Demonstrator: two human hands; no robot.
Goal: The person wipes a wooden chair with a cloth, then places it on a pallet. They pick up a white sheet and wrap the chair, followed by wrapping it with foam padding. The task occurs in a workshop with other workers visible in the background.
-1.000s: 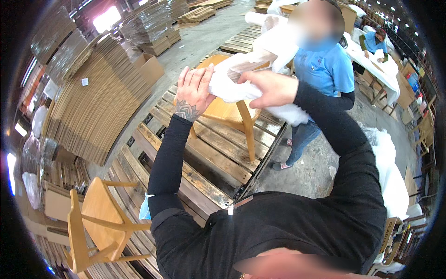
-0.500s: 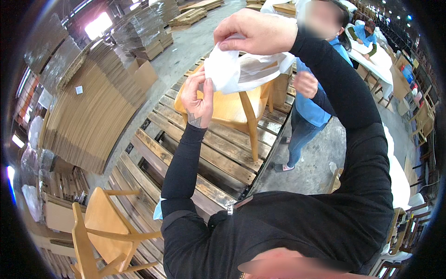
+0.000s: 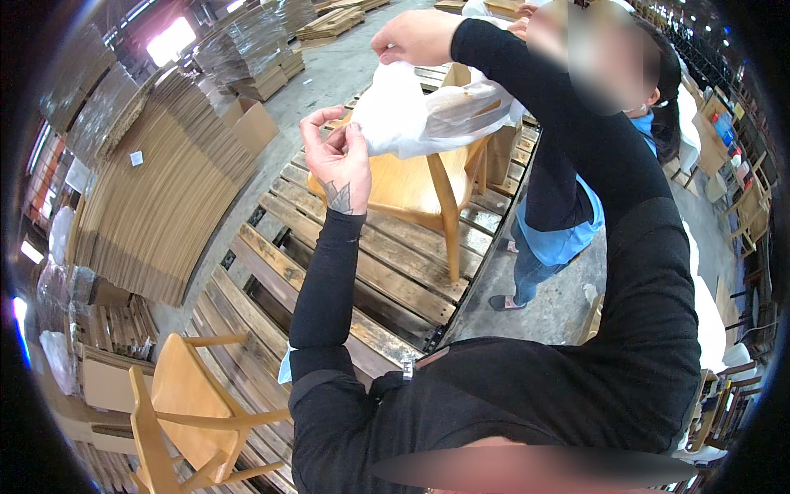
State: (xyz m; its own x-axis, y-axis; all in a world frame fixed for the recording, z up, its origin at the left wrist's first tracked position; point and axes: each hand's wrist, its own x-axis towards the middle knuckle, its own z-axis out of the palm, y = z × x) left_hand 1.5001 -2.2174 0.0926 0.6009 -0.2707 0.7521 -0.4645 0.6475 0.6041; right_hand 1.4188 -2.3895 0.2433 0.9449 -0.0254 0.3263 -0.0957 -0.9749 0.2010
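A thin white wrapping sheet (image 3: 395, 107), partly see-through, is draped over the upper back and arm of a light wooden chair (image 3: 411, 185). At the sheet's left edge, my left hand (image 3: 337, 165) has its fingers curled and its thumb against the material. Above it, my right hand (image 3: 418, 39) reaches across with bent fingers closed at the sheet's top edge; its fingertips are partly hidden. The chair stands on a slatted wooden pallet (image 3: 387, 292). Much of its back lies under the sheet.
A co-worker in blue (image 3: 568, 226) leans in close at the chair's right, hands raised on its far side. A second wooden chair (image 3: 193, 403) stands at lower left. Flat cardboard stacks (image 3: 164, 189) rise on the left, near an open carton (image 3: 249, 125).
My right hand has shifted left and slightly up; my left hand has moved a little left. The sheet is spread further over the chair back. The co-worker has leaned closer, raising a hand.
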